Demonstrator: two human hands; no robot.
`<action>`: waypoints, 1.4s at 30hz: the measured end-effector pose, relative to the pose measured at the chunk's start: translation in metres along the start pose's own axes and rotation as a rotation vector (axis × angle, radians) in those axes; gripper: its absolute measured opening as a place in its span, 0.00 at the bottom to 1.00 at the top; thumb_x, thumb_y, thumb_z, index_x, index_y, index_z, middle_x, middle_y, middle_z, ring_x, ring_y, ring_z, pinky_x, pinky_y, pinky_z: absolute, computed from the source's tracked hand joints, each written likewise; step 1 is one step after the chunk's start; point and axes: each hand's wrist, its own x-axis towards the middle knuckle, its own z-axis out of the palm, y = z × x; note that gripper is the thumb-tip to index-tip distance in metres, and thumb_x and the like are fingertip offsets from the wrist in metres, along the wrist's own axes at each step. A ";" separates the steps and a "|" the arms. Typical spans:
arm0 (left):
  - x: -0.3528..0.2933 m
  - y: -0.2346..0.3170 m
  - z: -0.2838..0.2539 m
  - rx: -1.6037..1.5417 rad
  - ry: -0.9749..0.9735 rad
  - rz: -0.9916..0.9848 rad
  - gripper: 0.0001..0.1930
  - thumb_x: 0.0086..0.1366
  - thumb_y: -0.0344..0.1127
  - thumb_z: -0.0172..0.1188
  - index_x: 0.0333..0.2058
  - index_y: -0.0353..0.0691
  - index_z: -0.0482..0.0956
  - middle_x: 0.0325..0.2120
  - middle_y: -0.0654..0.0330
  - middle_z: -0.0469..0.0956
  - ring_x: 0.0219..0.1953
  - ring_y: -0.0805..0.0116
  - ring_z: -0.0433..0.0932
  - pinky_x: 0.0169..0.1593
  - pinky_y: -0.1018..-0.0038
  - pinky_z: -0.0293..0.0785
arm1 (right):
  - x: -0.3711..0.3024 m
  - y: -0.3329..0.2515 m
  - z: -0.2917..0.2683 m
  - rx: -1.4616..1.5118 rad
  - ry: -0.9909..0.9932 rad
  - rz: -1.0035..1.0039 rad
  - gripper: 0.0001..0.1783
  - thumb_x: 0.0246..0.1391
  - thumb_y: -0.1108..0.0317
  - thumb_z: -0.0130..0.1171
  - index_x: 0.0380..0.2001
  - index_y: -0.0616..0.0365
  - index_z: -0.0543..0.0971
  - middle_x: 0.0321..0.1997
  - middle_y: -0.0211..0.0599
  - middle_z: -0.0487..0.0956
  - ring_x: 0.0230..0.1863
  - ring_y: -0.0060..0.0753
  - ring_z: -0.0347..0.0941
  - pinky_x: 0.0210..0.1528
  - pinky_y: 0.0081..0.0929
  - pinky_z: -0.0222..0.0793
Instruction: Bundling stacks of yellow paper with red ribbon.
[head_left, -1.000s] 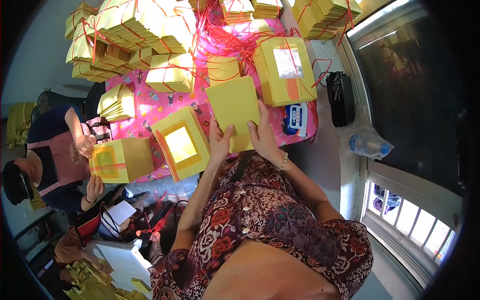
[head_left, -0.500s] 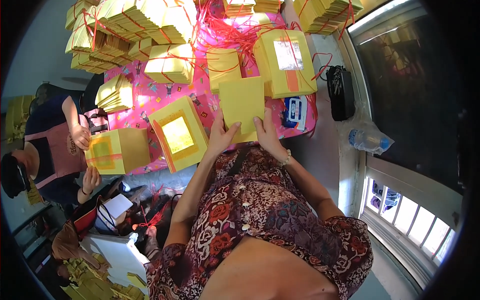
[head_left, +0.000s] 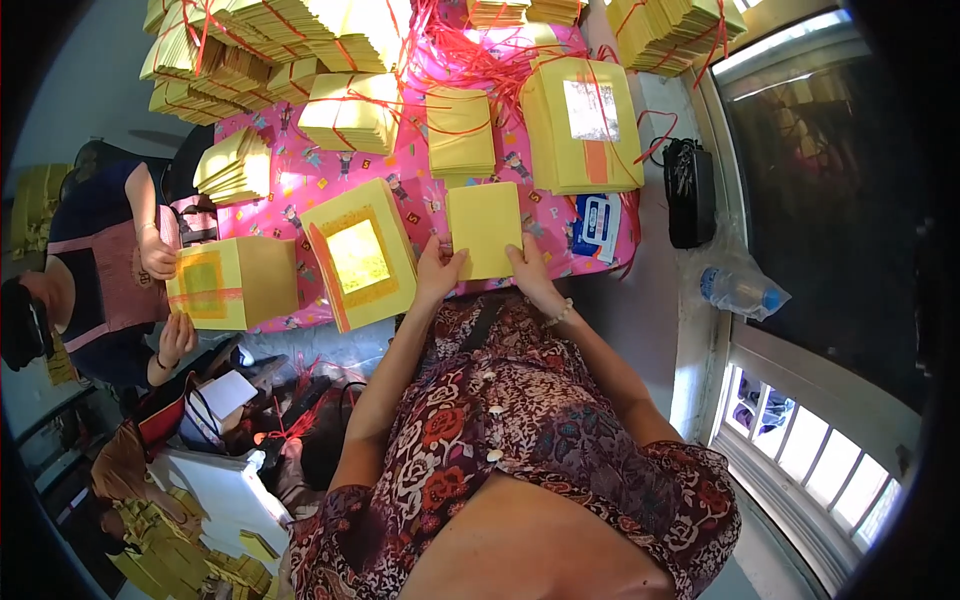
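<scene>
Between my two hands is a folded sheet of yellow paper (head_left: pixel 485 230), plain on its upper face, at the near edge of the pink table. My left hand (head_left: pixel 438 270) grips its lower left side, thumb on top. At its lower right side my right hand (head_left: pixel 533 272) pinches it the same way. Left of my hands lies a stack of yellow sheets (head_left: pixel 360 255) with a shiny gold square and an orange stripe on top. Just beyond the held paper is a bundle of folded yellow paper (head_left: pixel 460 133) tied with red string.
Tied yellow bundles (head_left: pixel 350 112) and red string (head_left: pixel 465 65) crowd the far side. A larger stack (head_left: pixel 585 125) and a blue-white packet (head_left: pixel 597 228) lie at right. At left, a co-worker's hands (head_left: pixel 160 258) hold another yellow sheet (head_left: pixel 235 283). A bagged bottle (head_left: pixel 740 288) sits by the window.
The held paper has come down nearer the table edge, and its lower edge now lies level between my hands. At left, the co-worker's hands have barely shifted.
</scene>
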 end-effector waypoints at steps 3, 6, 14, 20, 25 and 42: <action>0.000 -0.002 -0.003 0.194 0.043 -0.004 0.13 0.60 0.27 0.58 0.43 0.35 0.69 0.29 0.60 0.76 0.31 0.74 0.75 0.36 0.78 0.73 | 0.000 -0.009 0.002 -0.178 0.043 0.018 0.14 0.59 0.65 0.49 0.44 0.63 0.65 0.36 0.45 0.74 0.37 0.35 0.72 0.39 0.33 0.67; 0.000 -0.009 -0.003 0.283 0.099 0.014 0.12 0.59 0.28 0.58 0.41 0.35 0.69 0.28 0.60 0.76 0.30 0.74 0.75 0.34 0.78 0.73 | -0.002 -0.014 0.008 -0.295 0.088 -0.047 0.15 0.56 0.64 0.50 0.40 0.63 0.64 0.32 0.55 0.75 0.35 0.52 0.73 0.35 0.44 0.66; 0.002 -0.024 0.009 0.522 0.257 0.188 0.18 0.52 0.29 0.61 0.41 0.34 0.68 0.28 0.50 0.75 0.29 0.58 0.77 0.34 0.67 0.74 | 0.005 -0.019 0.000 -0.608 0.064 -0.052 0.17 0.52 0.59 0.53 0.38 0.62 0.69 0.28 0.57 0.77 0.33 0.58 0.74 0.35 0.49 0.68; 0.000 -0.003 0.009 0.564 0.177 0.117 0.21 0.51 0.27 0.57 0.45 0.32 0.65 0.38 0.39 0.70 0.40 0.40 0.71 0.43 0.55 0.70 | 0.010 -0.021 -0.011 -0.721 0.050 -0.125 0.22 0.49 0.55 0.52 0.40 0.62 0.70 0.28 0.56 0.77 0.32 0.59 0.75 0.34 0.52 0.68; -0.005 0.006 0.006 0.596 0.180 0.158 0.21 0.51 0.25 0.56 0.46 0.31 0.64 0.38 0.39 0.69 0.41 0.39 0.70 0.43 0.53 0.69 | 0.018 -0.021 -0.005 -0.673 -0.010 -0.044 0.23 0.47 0.53 0.52 0.39 0.62 0.71 0.29 0.55 0.78 0.33 0.59 0.75 0.37 0.51 0.68; 0.026 -0.025 0.009 0.152 0.027 -0.329 0.35 0.54 0.30 0.51 0.60 0.30 0.53 0.50 0.44 0.69 0.49 0.61 0.72 0.49 0.71 0.70 | 0.036 0.025 -0.017 -0.362 -0.157 -0.020 0.34 0.48 0.50 0.54 0.49 0.68 0.64 0.45 0.61 0.72 0.48 0.56 0.70 0.46 0.44 0.66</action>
